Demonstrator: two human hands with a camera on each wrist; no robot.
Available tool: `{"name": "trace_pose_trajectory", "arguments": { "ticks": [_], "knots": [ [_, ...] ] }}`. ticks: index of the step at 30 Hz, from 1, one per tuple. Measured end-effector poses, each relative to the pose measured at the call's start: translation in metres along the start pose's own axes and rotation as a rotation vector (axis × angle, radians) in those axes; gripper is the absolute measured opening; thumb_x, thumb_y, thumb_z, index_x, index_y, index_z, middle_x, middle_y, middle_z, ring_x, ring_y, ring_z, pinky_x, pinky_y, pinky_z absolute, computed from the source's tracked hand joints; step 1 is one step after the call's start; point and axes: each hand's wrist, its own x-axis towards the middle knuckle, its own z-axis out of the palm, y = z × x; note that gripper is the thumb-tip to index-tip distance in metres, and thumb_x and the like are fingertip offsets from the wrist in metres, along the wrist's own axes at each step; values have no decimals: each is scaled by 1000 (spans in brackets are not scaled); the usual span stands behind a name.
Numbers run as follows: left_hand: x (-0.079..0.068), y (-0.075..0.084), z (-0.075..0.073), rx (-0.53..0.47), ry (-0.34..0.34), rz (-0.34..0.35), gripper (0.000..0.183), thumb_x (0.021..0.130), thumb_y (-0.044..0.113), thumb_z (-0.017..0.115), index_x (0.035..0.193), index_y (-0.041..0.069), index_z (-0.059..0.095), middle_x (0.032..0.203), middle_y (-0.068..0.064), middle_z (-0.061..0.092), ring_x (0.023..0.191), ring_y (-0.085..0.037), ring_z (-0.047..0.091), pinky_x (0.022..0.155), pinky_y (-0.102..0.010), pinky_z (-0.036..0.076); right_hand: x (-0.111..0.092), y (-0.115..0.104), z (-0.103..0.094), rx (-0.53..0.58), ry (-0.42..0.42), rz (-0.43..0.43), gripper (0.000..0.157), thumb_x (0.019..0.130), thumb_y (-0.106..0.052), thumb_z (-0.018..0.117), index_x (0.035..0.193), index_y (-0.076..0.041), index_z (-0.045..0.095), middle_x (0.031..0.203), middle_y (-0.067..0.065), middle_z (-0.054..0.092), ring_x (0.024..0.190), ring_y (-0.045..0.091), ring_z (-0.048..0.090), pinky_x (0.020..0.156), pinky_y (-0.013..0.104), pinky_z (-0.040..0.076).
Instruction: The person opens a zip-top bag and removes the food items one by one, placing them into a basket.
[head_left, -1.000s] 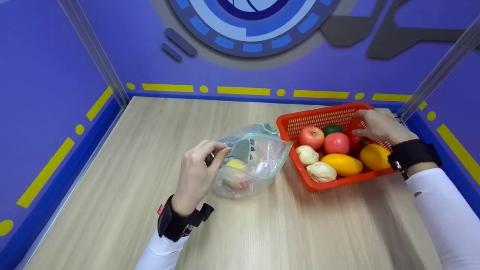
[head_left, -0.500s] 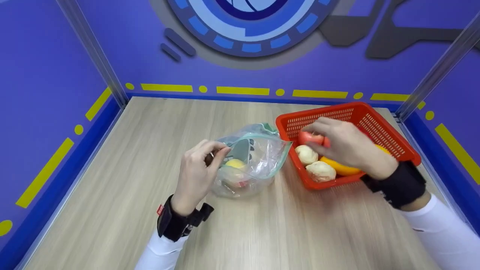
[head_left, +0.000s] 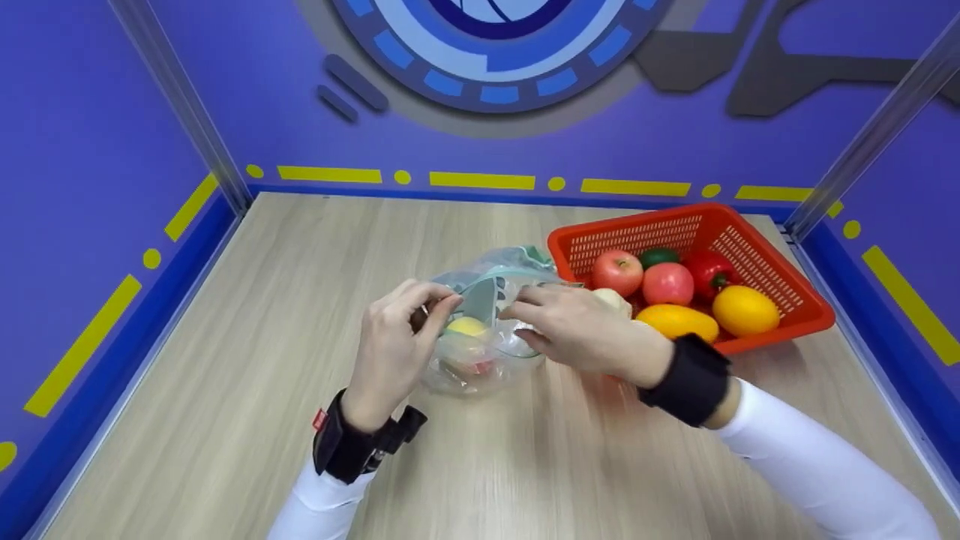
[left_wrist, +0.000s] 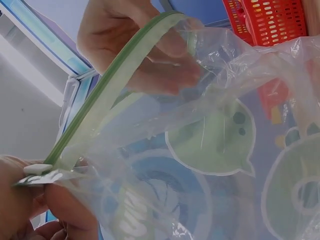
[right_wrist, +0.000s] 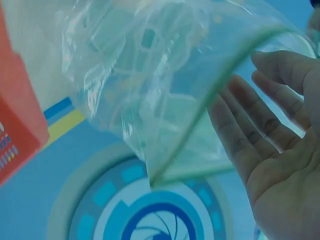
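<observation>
My left hand [head_left: 394,349] pinches the edge of a clear zip bag [left_wrist: 210,145] with a green seal strip. The bag stands on the table with its mouth spread, and a yellow-and-red fruit [head_left: 466,328] shows inside. My right hand [head_left: 581,326] is at the right side of the bag's mouth. In the right wrist view its fingers are loosely spread at the green seal strip [right_wrist: 200,112], and the palm holds nothing. The left wrist view shows the right fingers [left_wrist: 167,75] partly behind the bag's clear plastic.
Right of the bag stands a red plastic basket [head_left: 787,332]. In it lie an apple [head_left: 616,271], a pinkish-red fruit [head_left: 667,283], a red bell pepper [head_left: 709,271], a mango [head_left: 677,322], a round yellow fruit [head_left: 746,310] and a whitish bulb [head_left: 613,301]. Blue walls [head_left: 450,150] enclose the table.
My right hand has moved left from over the basket's right side, across the fruit, to the bag's mouth. The left hand keeps its pinch on the bag in the same place.
</observation>
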Motion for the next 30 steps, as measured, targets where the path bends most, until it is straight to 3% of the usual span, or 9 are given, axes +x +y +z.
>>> {"name": "trace_pose_trajectory", "arguments": {
  "ticks": [9,12,15,19,24,26,28,30],
  "knots": [
    [-1,0,1,0,2,39,10,99,14,74,94,6,75,80,-3,68,63,-5,51,58,-17,43,49,-2,47,-8,-286,106,24,102,-17,70,124,-6,70,105,12,73,85,26,68,74,34,61],
    [-1,-1,1,6,15,55,9,99,12,74,93,6,76,80,-3,68,62,-6,51,58,-18,43,61,3,58,16,-265,117,15,100,-10,70,115,-6,71,87,10,69,71,22,61,63,29,53],
    [-2,-1,1,8,25,68,8,98,12,75,92,7,76,78,-2,67,62,-6,51,57,-18,43,67,9,69,55,-205,93,5,99,-5,69,103,-4,70,70,3,52,60,18,47,57,26,40],
    [-2,-1,2,7,25,73,9,98,13,75,91,7,76,78,-2,67,62,-6,51,57,-20,44,72,13,83,104,-161,44,5,102,-5,65,106,-2,68,71,1,48,64,15,43,61,25,42],
    [-1,-1,2,-4,24,64,10,99,15,74,91,8,76,78,-1,67,62,-6,51,56,-22,45,73,12,91,242,-223,78,18,109,-8,56,124,-3,65,92,9,69,79,17,55,78,32,55],
    [-1,-1,2,-7,27,62,10,99,15,74,92,8,76,78,-1,67,62,-7,51,57,-21,45,71,10,91,318,-283,110,27,110,-10,54,136,-7,61,113,9,74,95,18,64,92,34,58],
    [-1,0,2,-9,23,57,10,99,15,75,92,7,76,78,-1,67,62,-6,51,57,-21,45,68,8,92,422,-331,145,37,113,-14,49,149,-14,54,138,6,69,118,19,65,108,38,54],
    [-1,0,2,-9,19,54,10,98,14,75,92,7,76,77,-2,67,63,-7,51,57,-20,45,64,4,93,574,-378,214,45,115,-26,43,160,-24,43,158,0,55,140,19,56,122,45,43]
  ]
}}
